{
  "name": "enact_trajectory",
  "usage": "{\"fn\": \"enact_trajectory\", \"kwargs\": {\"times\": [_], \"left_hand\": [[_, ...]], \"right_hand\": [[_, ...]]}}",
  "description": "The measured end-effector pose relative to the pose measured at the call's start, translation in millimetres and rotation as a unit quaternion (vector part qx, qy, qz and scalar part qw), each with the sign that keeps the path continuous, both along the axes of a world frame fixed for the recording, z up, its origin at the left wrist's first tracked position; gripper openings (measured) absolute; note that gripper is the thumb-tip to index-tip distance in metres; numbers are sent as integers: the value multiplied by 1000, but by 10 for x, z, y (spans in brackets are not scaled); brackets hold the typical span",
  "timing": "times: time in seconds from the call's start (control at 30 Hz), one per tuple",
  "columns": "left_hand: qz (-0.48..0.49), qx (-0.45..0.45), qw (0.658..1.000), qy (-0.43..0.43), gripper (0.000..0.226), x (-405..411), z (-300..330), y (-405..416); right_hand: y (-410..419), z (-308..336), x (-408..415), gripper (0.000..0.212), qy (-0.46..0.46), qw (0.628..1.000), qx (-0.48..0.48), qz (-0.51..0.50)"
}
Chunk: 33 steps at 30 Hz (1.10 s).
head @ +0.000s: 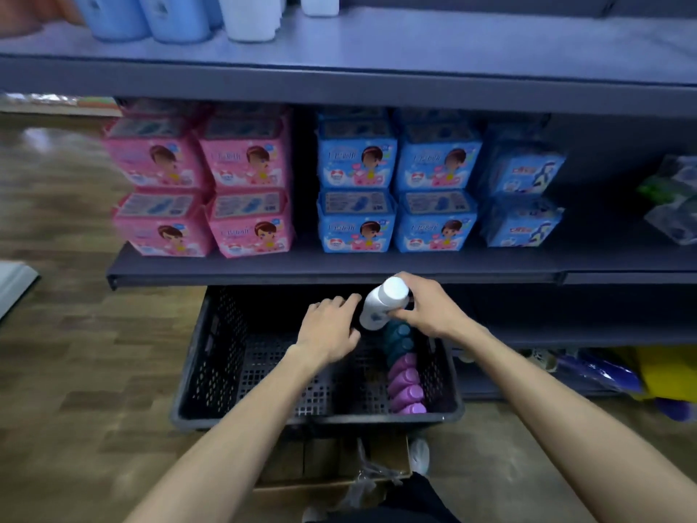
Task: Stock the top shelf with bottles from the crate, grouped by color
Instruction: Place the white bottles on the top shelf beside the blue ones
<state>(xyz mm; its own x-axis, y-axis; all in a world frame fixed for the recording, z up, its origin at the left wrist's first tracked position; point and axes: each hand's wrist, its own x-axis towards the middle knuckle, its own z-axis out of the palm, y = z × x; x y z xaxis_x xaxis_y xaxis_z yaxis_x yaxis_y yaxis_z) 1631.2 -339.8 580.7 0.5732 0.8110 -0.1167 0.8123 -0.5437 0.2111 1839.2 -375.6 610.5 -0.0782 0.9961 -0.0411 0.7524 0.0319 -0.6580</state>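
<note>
A black perforated crate (211, 356) sits on the floor below the shelving. Along its right wall lie several purple bottles (405, 383) and, further back, teal bottles (398, 335). My right hand (430, 307) grips a white bottle (383, 302) and holds it tilted above the crate's back right corner. My left hand (328, 330) hovers over the crate just left of that bottle, fingers spread, holding nothing. The top shelf (452, 47) carries blue bottles (151, 15) at the left and white bottles (251, 15) beside them; its right part is bare.
The middle shelf (339, 266) holds stacked pink packs (203, 183) and blue packs (396, 183). A cardboard box (332, 466) lies under the crate's near edge. Coloured bags (641, 375) sit low at the right. Wooden floor lies to the left.
</note>
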Motion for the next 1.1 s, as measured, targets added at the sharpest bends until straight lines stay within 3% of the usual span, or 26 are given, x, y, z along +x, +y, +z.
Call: {"fn": "enact_trajectory", "kwargs": {"times": [0.37, 0.47, 0.7, 0.87, 1.1], "left_hand": [[-18, 109, 986, -125, 53, -99, 695, 130], [-18, 140, 974, -175, 42, -137, 1005, 234], [-19, 223, 953, -205, 40, -199, 1705, 456], [-14, 262, 937, -230, 20, -170, 2131, 561], [-41, 330, 906, -260, 19, -201, 2579, 607]], "right_hand": [[151, 949, -139, 46, -55, 991, 107, 65], [245, 1270, -167, 46, -65, 984, 151, 68], [397, 2035, -235, 42, -28, 971, 232, 51], [424, 2486, -251, 44, -13, 968, 243, 54], [485, 3073, -265, 43, 18, 960, 276, 48]]}}
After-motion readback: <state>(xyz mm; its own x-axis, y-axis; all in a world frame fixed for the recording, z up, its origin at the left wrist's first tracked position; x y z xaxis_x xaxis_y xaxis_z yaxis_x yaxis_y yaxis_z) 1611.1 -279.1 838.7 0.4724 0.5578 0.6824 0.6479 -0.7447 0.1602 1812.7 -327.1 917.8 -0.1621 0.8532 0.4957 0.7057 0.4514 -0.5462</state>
